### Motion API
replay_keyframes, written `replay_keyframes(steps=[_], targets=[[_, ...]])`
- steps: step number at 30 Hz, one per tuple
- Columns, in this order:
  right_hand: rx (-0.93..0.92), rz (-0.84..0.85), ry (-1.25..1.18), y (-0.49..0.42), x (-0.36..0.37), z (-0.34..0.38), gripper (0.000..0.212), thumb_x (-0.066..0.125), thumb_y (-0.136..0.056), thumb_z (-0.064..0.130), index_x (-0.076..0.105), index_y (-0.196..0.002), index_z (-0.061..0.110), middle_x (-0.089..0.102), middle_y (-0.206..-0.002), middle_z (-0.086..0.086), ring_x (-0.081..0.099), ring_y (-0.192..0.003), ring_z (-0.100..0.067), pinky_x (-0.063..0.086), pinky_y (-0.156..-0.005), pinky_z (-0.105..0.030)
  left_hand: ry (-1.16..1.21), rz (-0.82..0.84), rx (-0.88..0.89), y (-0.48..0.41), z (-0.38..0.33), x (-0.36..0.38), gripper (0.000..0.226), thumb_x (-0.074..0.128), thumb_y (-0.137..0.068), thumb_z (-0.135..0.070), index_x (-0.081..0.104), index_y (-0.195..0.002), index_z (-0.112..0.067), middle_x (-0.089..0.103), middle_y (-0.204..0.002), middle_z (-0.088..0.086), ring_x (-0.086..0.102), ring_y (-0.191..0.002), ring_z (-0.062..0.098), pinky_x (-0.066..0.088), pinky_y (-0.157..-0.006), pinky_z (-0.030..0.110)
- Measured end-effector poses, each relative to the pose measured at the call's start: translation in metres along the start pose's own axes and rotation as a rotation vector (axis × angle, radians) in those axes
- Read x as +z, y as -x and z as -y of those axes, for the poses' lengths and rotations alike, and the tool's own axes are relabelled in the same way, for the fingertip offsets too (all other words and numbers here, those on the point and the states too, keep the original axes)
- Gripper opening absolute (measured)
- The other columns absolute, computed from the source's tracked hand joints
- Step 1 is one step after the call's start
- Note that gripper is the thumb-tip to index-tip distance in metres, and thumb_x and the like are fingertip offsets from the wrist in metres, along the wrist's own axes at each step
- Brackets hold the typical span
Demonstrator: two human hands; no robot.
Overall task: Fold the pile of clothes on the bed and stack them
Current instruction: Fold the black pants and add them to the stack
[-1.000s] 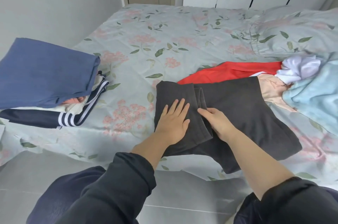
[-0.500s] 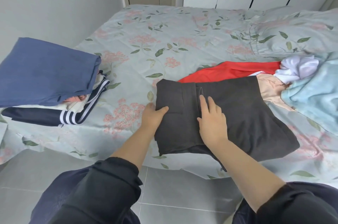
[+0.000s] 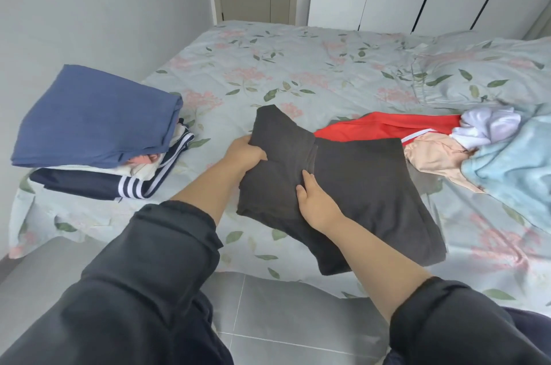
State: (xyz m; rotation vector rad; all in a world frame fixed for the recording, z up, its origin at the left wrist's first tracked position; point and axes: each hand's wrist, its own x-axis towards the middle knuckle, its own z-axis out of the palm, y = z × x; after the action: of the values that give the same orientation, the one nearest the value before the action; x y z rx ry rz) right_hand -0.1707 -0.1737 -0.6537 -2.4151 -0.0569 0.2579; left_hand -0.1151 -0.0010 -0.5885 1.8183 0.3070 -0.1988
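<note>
My left hand [image 3: 246, 153] curls round the left edge of the dark grey garment [image 3: 357, 182], holding its folded flap up off the bed [image 3: 298, 66]. My right hand [image 3: 317, 205] pinches the fold at centre, thumb on top, fingers tucked beneath. The garment lies mid-frame, with the folded stack [image 3: 95, 114] at 9 o'clock and the unfolded pile [image 3: 492, 156] at 3 o'clock.

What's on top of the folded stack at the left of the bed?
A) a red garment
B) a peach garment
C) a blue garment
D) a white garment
C: a folded blue garment lies topmost, over a navy striped one.
</note>
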Motion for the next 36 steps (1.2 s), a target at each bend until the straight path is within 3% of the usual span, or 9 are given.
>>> replay_keyframes(steps=[8, 12, 14, 17, 20, 23, 25, 31, 36], targets=[[0.012, 0.264, -0.337, -0.016, 0.024, 0.042, 0.054, 0.033, -0.103, 0.026, 0.013, -0.153, 0.019, 0.022, -0.157, -0.001, 0.026, -0.142, -0.020, 0.020, -0.115, -0.029, -0.363, -0.119, 0.054, 0.015, -0.017, -0.042, 0.041, 0.058, -0.079, -0.005, 0.052, -0.119, -0.009, 0.059, -0.109, 0.010, 0.056, -0.085, 0.023, 0.047, -0.065, 0.029], [0.196, 0.218, -0.908, -0.019, -0.018, 0.004, 0.050, 0.041, -0.101, 0.027, 0.026, -0.148, 0.019, 0.038, -0.149, -0.006, 0.042, -0.132, -0.019, 0.034, -0.105, -0.032, -0.406, -0.079, 0.119, 0.022, -0.044, 0.005, 0.075, 0.060, -0.081, -0.015, 0.024, -0.147, -0.013, 0.053, -0.123, 0.005, 0.057, -0.090, 0.023, 0.042, -0.050, 0.023], [0.276, 0.172, -1.120, -0.015, -0.050, -0.024, 0.049, 0.036, -0.102, 0.035, 0.028, -0.148, 0.019, 0.044, -0.144, -0.010, 0.052, -0.121, -0.022, 0.039, -0.098, -0.035, -0.359, 0.048, 0.124, 0.030, -0.057, 0.040, 0.091, 0.059, -0.083, -0.014, 0.002, -0.153, -0.024, 0.049, -0.115, -0.002, 0.063, -0.077, 0.019, 0.048, -0.045, 0.021], [0.344, 0.077, -1.247, -0.004, -0.093, -0.065, 0.053, 0.029, -0.100, 0.047, 0.038, -0.141, 0.015, 0.063, -0.115, -0.010, 0.065, -0.089, -0.021, 0.049, -0.079, -0.034, -0.070, 0.456, 0.033, 0.036, -0.058, 0.084, 0.087, 0.058, -0.089, -0.010, 0.003, -0.152, -0.033, 0.059, -0.122, 0.002, 0.070, -0.086, 0.019, 0.058, -0.071, 0.027], [0.413, 0.058, -1.208, 0.010, -0.107, -0.088, 0.052, 0.032, -0.098, 0.052, 0.054, -0.126, 0.014, 0.071, -0.081, -0.003, 0.068, -0.068, -0.018, 0.050, -0.064, -0.032, -0.250, 0.460, 0.237, 0.032, -0.032, 0.102, 0.063, 0.047, -0.097, -0.013, 0.020, -0.151, -0.027, 0.045, -0.145, 0.003, 0.055, -0.114, 0.014, 0.044, -0.089, 0.021], [0.370, 0.056, -1.046, 0.010, -0.096, -0.086, 0.042, 0.051, -0.095, 0.039, 0.053, -0.128, 0.014, 0.068, -0.110, -0.003, 0.066, -0.096, -0.020, 0.053, -0.083, -0.037, -0.811, 0.240, 0.430, 0.019, 0.019, 0.107, 0.053, 0.033, -0.103, -0.028, 0.016, -0.153, -0.024, 0.013, -0.160, 0.003, 0.014, -0.146, 0.022, 0.015, -0.116, 0.036], [0.315, -0.002, -0.790, 0.004, -0.084, -0.079, 0.046, 0.061, -0.092, 0.024, 0.045, -0.134, 0.013, 0.057, -0.129, -0.004, 0.058, -0.112, -0.023, 0.047, -0.098, -0.040, -0.987, 0.191, 0.433, 0.016, 0.052, 0.111, 0.053, 0.023, -0.104, -0.038, 0.006, -0.153, -0.029, -0.003, -0.161, -0.002, -0.005, -0.148, 0.019, 0.003, -0.119, 0.043], [0.224, -0.344, -0.399, -0.006, -0.065, -0.086, 0.040, 0.051, -0.093, 0.005, 0.048, -0.133, 0.008, 0.059, -0.126, -0.009, 0.054, -0.116, -0.027, 0.040, -0.094, -0.028, -0.606, -0.035, 0.347, 0.021, 0.088, 0.114, 0.069, 0.041, -0.097, -0.046, 0.007, -0.153, -0.026, -0.001, -0.161, -0.002, 0.001, -0.147, 0.015, 0.011, -0.118, 0.035], [0.147, -0.393, -0.280, -0.017, -0.062, -0.093, 0.034, 0.050, -0.095, 0.007, 0.052, -0.129, 0.006, 0.063, -0.119, -0.013, 0.056, -0.113, -0.033, 0.038, -0.088, -0.027, -0.166, -0.067, 0.198, 0.025, 0.079, 0.104, 0.074, 0.065, -0.084, -0.034, 0.028, -0.147, -0.023, 0.044, -0.140, -0.004, 0.045, -0.127, 0.019, 0.040, -0.097, 0.026]])
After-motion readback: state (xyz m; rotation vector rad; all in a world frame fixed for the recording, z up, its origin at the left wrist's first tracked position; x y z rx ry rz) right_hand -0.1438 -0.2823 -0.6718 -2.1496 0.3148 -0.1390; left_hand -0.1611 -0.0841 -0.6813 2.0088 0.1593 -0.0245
